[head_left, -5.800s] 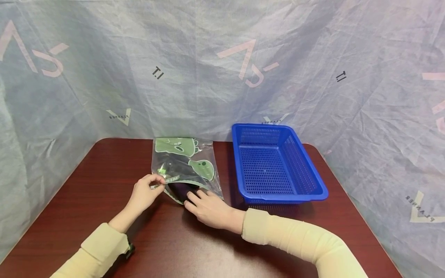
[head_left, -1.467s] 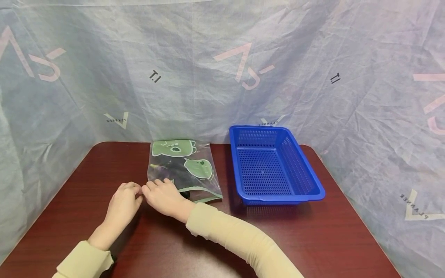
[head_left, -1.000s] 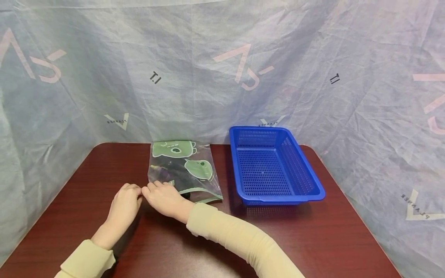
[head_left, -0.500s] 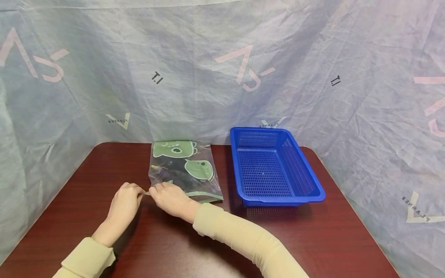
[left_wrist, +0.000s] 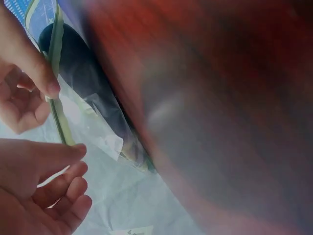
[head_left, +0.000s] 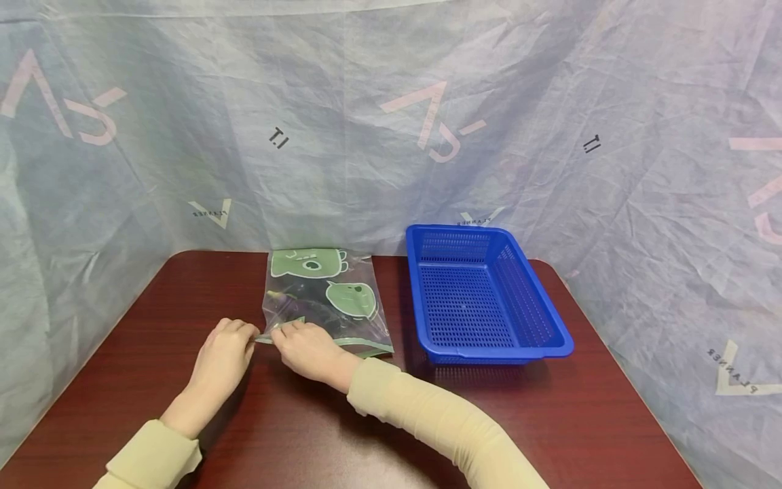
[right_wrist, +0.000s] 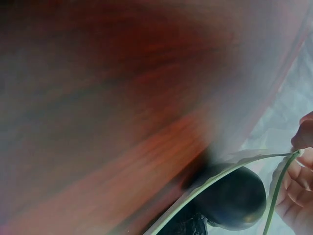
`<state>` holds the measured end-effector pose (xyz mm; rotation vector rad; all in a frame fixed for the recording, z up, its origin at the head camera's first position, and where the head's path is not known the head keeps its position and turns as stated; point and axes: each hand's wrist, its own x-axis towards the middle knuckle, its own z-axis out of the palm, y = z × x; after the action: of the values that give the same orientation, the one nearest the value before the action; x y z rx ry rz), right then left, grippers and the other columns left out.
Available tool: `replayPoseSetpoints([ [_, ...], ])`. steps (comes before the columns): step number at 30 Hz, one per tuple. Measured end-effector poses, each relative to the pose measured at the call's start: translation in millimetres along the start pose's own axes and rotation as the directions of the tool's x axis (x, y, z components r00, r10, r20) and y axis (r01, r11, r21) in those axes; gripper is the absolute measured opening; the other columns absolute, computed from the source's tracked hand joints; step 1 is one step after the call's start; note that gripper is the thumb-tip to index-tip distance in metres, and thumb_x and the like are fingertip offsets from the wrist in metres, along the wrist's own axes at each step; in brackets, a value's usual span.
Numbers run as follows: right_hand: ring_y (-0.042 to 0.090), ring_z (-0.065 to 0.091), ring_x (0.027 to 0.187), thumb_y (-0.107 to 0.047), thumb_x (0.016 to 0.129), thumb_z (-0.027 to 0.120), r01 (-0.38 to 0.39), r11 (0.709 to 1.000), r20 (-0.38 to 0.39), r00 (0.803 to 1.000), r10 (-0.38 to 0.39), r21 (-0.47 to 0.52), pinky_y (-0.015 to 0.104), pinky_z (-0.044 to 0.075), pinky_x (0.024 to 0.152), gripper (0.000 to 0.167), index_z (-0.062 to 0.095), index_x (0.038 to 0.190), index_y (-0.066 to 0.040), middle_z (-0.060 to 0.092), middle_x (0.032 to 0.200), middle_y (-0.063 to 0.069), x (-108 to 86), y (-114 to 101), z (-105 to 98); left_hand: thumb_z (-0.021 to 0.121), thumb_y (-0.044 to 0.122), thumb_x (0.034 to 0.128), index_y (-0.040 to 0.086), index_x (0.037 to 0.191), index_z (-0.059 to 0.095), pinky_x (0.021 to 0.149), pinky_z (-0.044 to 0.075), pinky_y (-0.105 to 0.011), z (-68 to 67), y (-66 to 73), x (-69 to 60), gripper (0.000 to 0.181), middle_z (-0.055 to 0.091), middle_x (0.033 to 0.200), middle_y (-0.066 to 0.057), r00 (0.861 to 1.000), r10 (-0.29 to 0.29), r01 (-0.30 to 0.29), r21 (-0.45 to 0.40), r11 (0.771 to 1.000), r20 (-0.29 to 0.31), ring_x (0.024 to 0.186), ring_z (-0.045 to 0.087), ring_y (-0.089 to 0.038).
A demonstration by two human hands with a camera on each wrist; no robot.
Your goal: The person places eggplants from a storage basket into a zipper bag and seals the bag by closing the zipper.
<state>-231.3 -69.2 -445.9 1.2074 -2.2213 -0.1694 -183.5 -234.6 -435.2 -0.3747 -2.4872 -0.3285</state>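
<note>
A clear zip bag [head_left: 318, 295] printed with green cartoon shapes lies flat near the table's back edge. Inside is a dark purple eggplant [left_wrist: 80, 63], its pale stem end toward the bag's left side. My left hand [head_left: 222, 350] pinches the left corner of the bag's green zip strip [left_wrist: 58, 120] between thumb and finger. Just to its right, my right hand [head_left: 311, 353] pinches the same strip. Right of that hand the two edges of the mouth stand apart; in the right wrist view the eggplant's rounded end [right_wrist: 234, 198] shows between them, beside some dark shiny film [right_wrist: 188, 225].
A blue perforated plastic basket [head_left: 464, 299] stands at the right of the reddish-brown table [head_left: 342, 435], with nothing seen inside it. Grey printed cloth [head_left: 342, 136] hangs behind and at both sides of the table.
My right hand left the eggplant at the mouth, came to the left corner, then slid rightward along the strip, which now shows between the hands. My left hand shifted slightly left and keeps its pinch.
</note>
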Motion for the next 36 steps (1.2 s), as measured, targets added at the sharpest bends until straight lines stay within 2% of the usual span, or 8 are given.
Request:
replayPoseSetpoints([
  [5, 0.01, 0.062, 0.082, -0.027, 0.084, 0.059, 0.005, 1.0, -0.011, 1.0, -0.005, 0.002, 0.022, 0.05, 0.068, 0.012, 0.057, 0.09, -0.017, 0.063, 0.087, -0.006, 0.5, -0.1, -2.4, 0.076, -0.007, 0.0632, 0.003, 0.077, 0.065, 0.071, 0.045, -0.042, 3.8, 1.2, 1.2, 0.02, 0.062, 0.079, -0.01, 0.996, 0.085, -0.085, 0.008, 0.996, 0.016, 0.077, 0.054, -0.029],
  [8, 0.01, 0.062, 0.08, -0.028, 0.086, 0.058, 0.006, 1.0, -0.026, 1.0, -0.006, -0.006, 0.022, 0.05, 0.068, 0.011, 0.058, 0.089, -0.017, 0.063, 0.086, -0.007, 1.0, -0.3, -3.3, 0.075, -0.008, 0.0626, 0.003, 0.076, 0.065, 0.07, 0.045, -0.041, 5.2, 1.5, 2.7, 0.02, 0.062, 0.078, -0.009, 0.994, 0.109, -0.109, 0.015, 0.994, 0.022, 0.076, 0.054, -0.028],
  [14, 0.009, 0.062, 0.083, -0.023, 0.087, 0.055, 0.008, 1.0, -0.022, 1.0, -0.008, -0.011, 0.022, 0.05, 0.067, 0.007, 0.058, 0.09, -0.018, 0.063, 0.088, -0.006, -0.4, 0.5, -5.2, 0.076, -0.009, 0.0607, 0.005, 0.072, 0.065, 0.066, 0.043, -0.04, 4.4, 3.3, 5.0, 0.021, 0.063, 0.075, -0.007, 0.993, 0.109, -0.11, 0.027, 0.994, 0.034, 0.074, 0.054, -0.026],
  [21, 0.012, 0.062, 0.084, -0.024, 0.086, 0.057, 0.012, 1.0, 0.009, 1.0, -0.012, -0.003, 0.023, 0.051, 0.067, 0.009, 0.057, 0.091, -0.016, 0.063, 0.09, -0.004, -5.5, 3.7, -4.6, 0.076, -0.008, 0.0596, 0.007, 0.068, 0.066, 0.065, 0.042, -0.038, 2.2, 3.9, 7.0, 0.02, 0.064, 0.072, -0.004, 0.994, 0.11, -0.111, 0.029, 0.993, 0.021, 0.073, 0.054, -0.024],
  [28, 0.012, 0.061, 0.078, -0.022, 0.086, 0.059, 0.049, 0.999, 0.043, 0.998, -0.048, -0.007, 0.023, 0.05, 0.065, 0.007, 0.057, 0.09, -0.016, 0.062, 0.086, -0.004, -10.7, 11.1, -9.8, 0.077, -0.007, 0.059, 0.007, 0.067, 0.064, 0.065, 0.043, -0.039, 2.8, 3.0, 8.1, 0.021, 0.064, 0.072, -0.003, 0.992, 0.123, -0.123, 0.029, 0.992, 0.009, 0.073, 0.055, -0.024],
  [36, 0.012, 0.058, 0.078, -0.017, 0.088, 0.055, 0.108, 0.994, 0.09, 0.99, -0.105, -0.031, 0.023, 0.048, 0.066, 0.008, 0.06, 0.094, -0.017, 0.061, 0.09, -0.004, -18.8, 18.7, -14.1, 0.077, -0.006, 0.0604, 0.008, 0.065, 0.063, 0.065, 0.043, -0.039, 6.5, 0.0, 8.0, 0.02, 0.064, 0.071, -0.003, 0.991, 0.136, -0.136, 0.026, 0.99, -0.015, 0.071, 0.055, -0.024],
])
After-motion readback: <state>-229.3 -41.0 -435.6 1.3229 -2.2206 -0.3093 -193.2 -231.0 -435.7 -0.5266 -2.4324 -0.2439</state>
